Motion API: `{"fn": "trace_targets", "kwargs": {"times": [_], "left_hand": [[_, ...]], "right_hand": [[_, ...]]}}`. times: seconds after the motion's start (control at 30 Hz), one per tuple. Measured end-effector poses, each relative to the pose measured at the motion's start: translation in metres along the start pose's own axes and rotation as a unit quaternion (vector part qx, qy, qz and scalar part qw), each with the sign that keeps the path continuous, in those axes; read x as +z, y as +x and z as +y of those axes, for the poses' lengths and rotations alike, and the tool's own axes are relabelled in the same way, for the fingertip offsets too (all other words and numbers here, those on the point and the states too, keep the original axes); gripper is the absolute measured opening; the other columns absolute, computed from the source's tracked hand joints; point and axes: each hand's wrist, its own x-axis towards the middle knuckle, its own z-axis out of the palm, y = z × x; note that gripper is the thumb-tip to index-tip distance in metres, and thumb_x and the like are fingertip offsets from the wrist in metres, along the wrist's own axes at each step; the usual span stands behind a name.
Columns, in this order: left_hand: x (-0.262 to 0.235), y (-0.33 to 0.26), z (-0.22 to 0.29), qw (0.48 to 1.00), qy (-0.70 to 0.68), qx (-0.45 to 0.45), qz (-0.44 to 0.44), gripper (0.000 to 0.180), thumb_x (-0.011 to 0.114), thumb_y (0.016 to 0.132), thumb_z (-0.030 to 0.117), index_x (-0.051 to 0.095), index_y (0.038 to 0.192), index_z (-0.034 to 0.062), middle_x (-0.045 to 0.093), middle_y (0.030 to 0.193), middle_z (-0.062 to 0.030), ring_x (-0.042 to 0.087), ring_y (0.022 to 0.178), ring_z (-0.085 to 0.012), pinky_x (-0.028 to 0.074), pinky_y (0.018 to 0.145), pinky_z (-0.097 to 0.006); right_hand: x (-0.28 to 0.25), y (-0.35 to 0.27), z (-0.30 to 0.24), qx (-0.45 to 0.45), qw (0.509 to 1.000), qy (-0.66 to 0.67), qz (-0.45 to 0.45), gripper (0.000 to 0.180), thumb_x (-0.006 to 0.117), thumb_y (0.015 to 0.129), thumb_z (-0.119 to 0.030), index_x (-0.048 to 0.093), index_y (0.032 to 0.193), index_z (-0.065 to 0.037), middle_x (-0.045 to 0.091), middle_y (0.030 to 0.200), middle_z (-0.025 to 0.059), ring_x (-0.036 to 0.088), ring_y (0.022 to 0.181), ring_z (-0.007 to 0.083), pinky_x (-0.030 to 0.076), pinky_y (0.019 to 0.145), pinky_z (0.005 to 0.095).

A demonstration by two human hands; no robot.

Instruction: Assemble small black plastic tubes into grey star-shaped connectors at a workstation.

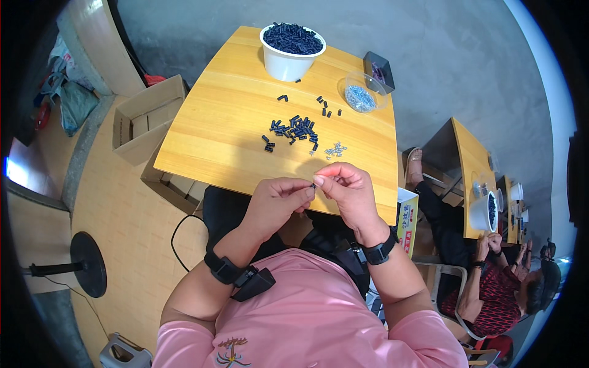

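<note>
Both of my hands meet just off the near edge of the table. Between thumb and fingertips my left hand (275,201) pinches a small black cylindrical piece (313,186), mostly covered by the fingers. My right hand (348,191) is closed in a pinch right against it; whatever its fingertips hold is too small to make out. Beyond the hands lies a loose pile of short black cylindrical pieces (297,128). To its right is a little heap of small silvery metal parts (335,150). Several single black pieces (329,113) are scattered farther back.
The wooden table (208,122) carries a white tub (287,66) heaped with black pieces, a clear bowl (361,98) of silvery parts and a dark box (379,72). Cardboard boxes (150,119) stand at left. Another person (491,282) works at a table on the right.
</note>
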Motion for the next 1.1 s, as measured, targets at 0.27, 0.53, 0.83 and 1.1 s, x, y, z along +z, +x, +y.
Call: {"fn": "trace_targets", "kwargs": {"times": [0.27, 0.53, 0.83, 1.1], "left_hand": [[-0.002, 0.0, 0.0, 0.999, -0.032, -0.02, -0.004, 0.021, 0.065, 0.085, 0.017, 0.066, 0.099, 0.0018, 0.065, 0.081, -0.0039, 0.059, 0.07, -0.0086, 0.047, 0.065, -0.02], [-0.001, -0.002, 0.001, 0.995, -0.089, -0.038, -0.013, 0.019, 0.065, 0.085, 0.017, 0.067, 0.098, 0.0029, 0.065, 0.079, -0.0032, 0.058, 0.069, -0.0078, 0.046, 0.064, -0.02], [-0.003, 0.0, -0.002, 0.995, -0.095, -0.015, -0.003, 0.019, 0.066, 0.084, 0.017, 0.068, 0.096, 0.0021, 0.065, 0.079, -0.0034, 0.057, 0.068, -0.0079, 0.045, 0.063, -0.02], [0.001, -0.002, 0.005, 0.996, -0.09, -0.006, 0.009, 0.02, 0.067, 0.084, 0.016, 0.068, 0.096, 0.0014, 0.066, 0.08, -0.0035, 0.057, 0.069, -0.0079, 0.044, 0.063, -0.02]], "right_hand": [[-0.005, 0.002, 0.005, 0.03, 0.999, 0.041, -0.01, 0.007, 0.067, 0.082, -0.004, 0.066, 0.088, -0.003, 0.063, 0.075, 0.0, 0.051, 0.062, 0.003, 0.04, 0.056, 0.0161], [-0.005, 0.001, 0.008, 0.021, 0.998, 0.05, -0.025, 0.008, 0.066, 0.082, -0.004, 0.066, 0.09, -0.002, 0.063, 0.076, 0.0004, 0.052, 0.063, 0.004, 0.041, 0.056, 0.0172], [0.007, -0.001, 0.011, 0.005, 0.995, 0.101, 0.001, 0.009, 0.064, 0.082, 0.001, 0.066, 0.09, -0.001, 0.063, 0.081, 0.0029, 0.055, 0.07, 0.0075, 0.045, 0.062, 0.0206], [0.012, -0.001, 0.021, -0.007, 0.991, 0.133, 0.004, 0.009, 0.063, 0.082, 0.003, 0.065, 0.091, 0.0, 0.061, 0.084, 0.0034, 0.056, 0.072, 0.0097, 0.047, 0.065, 0.0223]]}}
